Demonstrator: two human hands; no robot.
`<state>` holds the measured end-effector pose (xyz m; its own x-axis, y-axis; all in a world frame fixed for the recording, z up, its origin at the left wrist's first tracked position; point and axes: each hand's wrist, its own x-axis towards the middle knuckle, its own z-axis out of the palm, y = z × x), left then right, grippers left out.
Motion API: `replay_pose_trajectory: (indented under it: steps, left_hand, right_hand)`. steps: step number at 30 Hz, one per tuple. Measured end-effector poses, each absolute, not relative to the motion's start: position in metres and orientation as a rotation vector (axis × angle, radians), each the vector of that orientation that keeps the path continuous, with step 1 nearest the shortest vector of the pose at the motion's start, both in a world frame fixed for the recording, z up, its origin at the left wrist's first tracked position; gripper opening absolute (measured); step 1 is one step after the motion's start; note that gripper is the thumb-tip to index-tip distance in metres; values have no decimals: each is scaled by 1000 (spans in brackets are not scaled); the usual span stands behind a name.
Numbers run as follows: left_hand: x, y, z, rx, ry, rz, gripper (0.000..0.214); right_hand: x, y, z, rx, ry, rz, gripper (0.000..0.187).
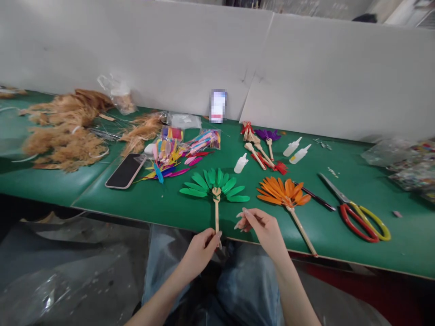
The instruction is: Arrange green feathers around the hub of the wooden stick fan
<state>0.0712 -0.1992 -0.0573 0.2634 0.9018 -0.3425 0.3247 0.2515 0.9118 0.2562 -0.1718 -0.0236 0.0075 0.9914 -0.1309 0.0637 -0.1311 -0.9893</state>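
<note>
My left hand pinches the lower end of a wooden stick at the table's front edge. The stick belongs to a green feather fan, its feathers spread in a half circle around a small wooden heart-like piece. To the right of that stick, my right hand hovers with loosely bent fingers, and nothing shows in them. An orange feather fan on a wooden stick lies beyond my right hand. Behind the green fan stands a small white squeeze bottle.
Scissors and a dark pen lie on the right. Loose coloured feathers, a phone and brown fibre bundles spread leftward. Two more squeeze bottles and a purple feather piece lie farther back. Another phone leans on the white partition.
</note>
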Motion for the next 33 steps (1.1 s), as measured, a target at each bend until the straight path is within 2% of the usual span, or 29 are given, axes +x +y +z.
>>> replay_pose_trajectory:
  steps: [4,8,10,13,17,23,33]
  left_hand:
    - [66,-206,-48,1413,1360,512,40]
    - [49,-215,-36,1630,1444,386,30]
    - [37,-211,-32,1706,1470,485,29]
    - [16,-181,-30,1776,1565,842,25]
    - [-4,-103,-31,1916,1746,1084,21]
    - [0,-19,-39,2146,1843,780,11]
    - [6,-12,-53,2328,2052,501,41]
  right_hand:
    - [252,-168,-30,-1331,-1182,1233,29]
    - [246,-170,-33,-1361,-1365,1051,28]
    - [242,-172,-35,-1355,-1493,864,27]
    - [235,-169,-39,-1263,-1660,568,26]
    - [220,-152,-46,-1196,-2059,350,44]
    - [198,-136,-58,-1399,-2301,119,54]
    - [198,-135,-62,-1468,-2316,130,50]
